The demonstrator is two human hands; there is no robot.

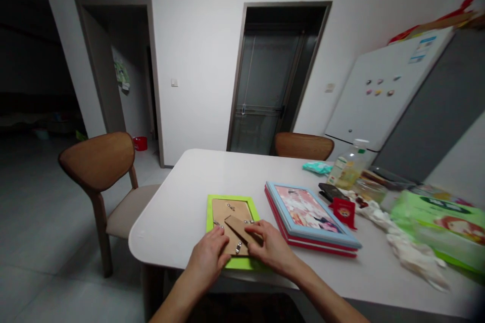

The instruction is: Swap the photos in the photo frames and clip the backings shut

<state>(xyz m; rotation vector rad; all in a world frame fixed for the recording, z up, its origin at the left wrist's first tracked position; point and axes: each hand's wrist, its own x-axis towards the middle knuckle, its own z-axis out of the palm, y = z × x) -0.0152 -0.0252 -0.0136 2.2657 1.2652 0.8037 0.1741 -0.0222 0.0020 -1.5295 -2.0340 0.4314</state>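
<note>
A green picture frame [209, 214] lies back side up near the front edge of the white table, its brown backing board [222, 208] facing up with small metal clips on it. A brown stand flap [237, 226] slants across the board. My left hand [208, 255] rests at the left side of the backing, fingertips by a metal clip, the fingers bent close together. My right hand [271, 246] pinches the stand flap between thumb and fingers. Right of it, a light blue frame [282, 209] with a pink picture lies on red frames [278, 222].
The white table [182, 186] also holds a bottle [348, 166], a dark object [331, 192], a red booklet [344, 212], crumpled tissue [409, 252] and a green tissue pack [439, 227] at the right. Wooden chairs stand at the left [100, 161] and behind [303, 146].
</note>
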